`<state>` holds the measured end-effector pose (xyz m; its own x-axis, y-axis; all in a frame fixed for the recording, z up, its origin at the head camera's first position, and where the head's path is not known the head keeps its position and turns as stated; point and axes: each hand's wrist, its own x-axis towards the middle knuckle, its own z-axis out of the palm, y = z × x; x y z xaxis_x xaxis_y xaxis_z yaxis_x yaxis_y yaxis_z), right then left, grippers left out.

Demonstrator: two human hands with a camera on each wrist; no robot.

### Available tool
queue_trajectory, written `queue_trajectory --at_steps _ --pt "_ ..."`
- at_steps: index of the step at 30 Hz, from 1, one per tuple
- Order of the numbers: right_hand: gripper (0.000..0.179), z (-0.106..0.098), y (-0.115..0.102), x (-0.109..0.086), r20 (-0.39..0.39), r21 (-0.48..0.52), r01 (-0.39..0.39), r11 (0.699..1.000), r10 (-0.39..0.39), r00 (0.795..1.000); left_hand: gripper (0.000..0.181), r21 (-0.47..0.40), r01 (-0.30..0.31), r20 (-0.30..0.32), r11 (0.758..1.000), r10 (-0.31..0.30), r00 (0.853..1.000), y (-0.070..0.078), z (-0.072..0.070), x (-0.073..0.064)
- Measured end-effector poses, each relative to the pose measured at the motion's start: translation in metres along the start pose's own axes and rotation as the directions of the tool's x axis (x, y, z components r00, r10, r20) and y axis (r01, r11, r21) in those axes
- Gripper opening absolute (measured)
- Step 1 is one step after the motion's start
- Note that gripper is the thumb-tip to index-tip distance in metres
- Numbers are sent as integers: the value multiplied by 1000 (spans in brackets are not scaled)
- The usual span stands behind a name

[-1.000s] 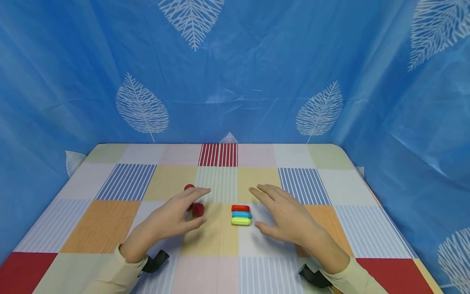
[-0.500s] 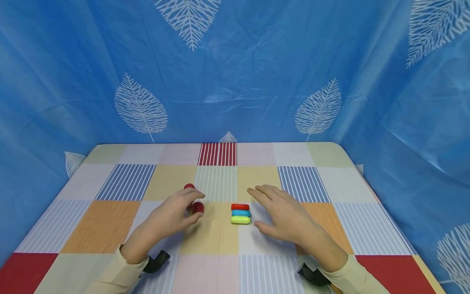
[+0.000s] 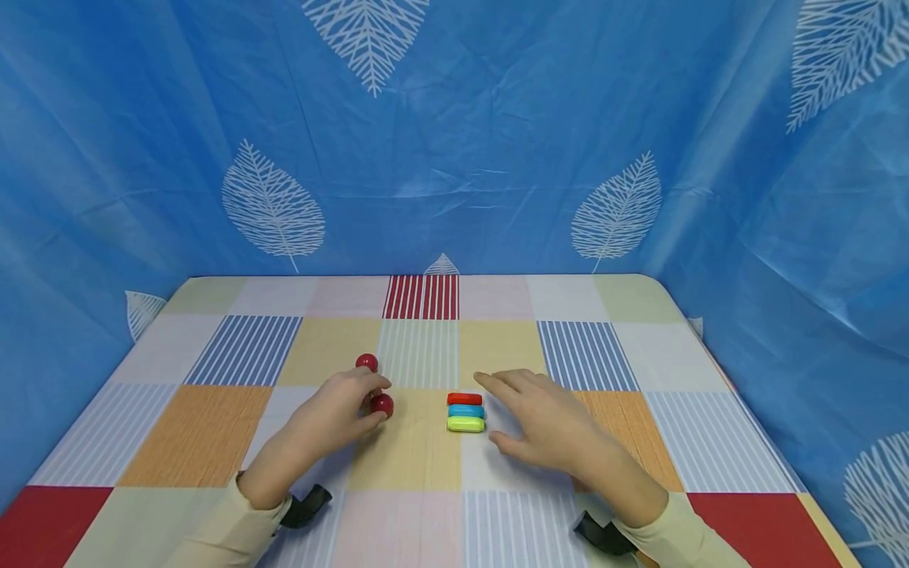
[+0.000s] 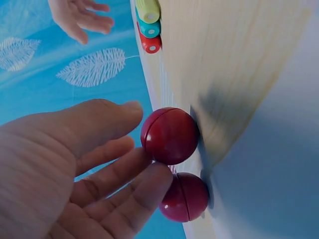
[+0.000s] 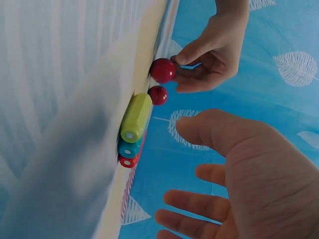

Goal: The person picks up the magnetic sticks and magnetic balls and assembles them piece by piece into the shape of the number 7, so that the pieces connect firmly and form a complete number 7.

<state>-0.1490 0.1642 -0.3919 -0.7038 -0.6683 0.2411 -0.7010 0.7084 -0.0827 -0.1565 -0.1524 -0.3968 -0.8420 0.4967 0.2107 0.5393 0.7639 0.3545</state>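
Curtain (image 3: 454,118): bright in the head view, with a pale sheen along its creases.
Desk (image 3: 419,296): evenly lit from head height; greyer in both wrist views, with broad, soft-edged shadows.
Left hand (image 3: 334,412): soft shadow below, so light seems overhead; palm side dim up close.
Right hand (image 3: 543,418): faint shadow beneath, likewise shaded in its own wrist view.
Balls (image 4: 172,137): small white glints.

The table (image 3: 419,521) is patterned with plain and striped squares. On it lie two glossy red balls (image 3: 367,362), and, side by side, three short rounded sticks (image 3: 465,411): red, blue and yellow-green.
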Motion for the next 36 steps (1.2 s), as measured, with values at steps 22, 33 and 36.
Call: queue_trajectory --at_steps 22,33,36 --pt "31 22 -14 0 78 79 81 994 -87 993 22 -54 49 132 997 -41 990 7 -4 -2" --pt "22 25 -22 3 74 145 79 986 -90 993 23 -111 14 219 994 11 976 13 -6 -2" --pt "21 27 -23 4 55 131 88 987 -96 994 23 -113 29 241 993 -1 970 15 -6 -2"
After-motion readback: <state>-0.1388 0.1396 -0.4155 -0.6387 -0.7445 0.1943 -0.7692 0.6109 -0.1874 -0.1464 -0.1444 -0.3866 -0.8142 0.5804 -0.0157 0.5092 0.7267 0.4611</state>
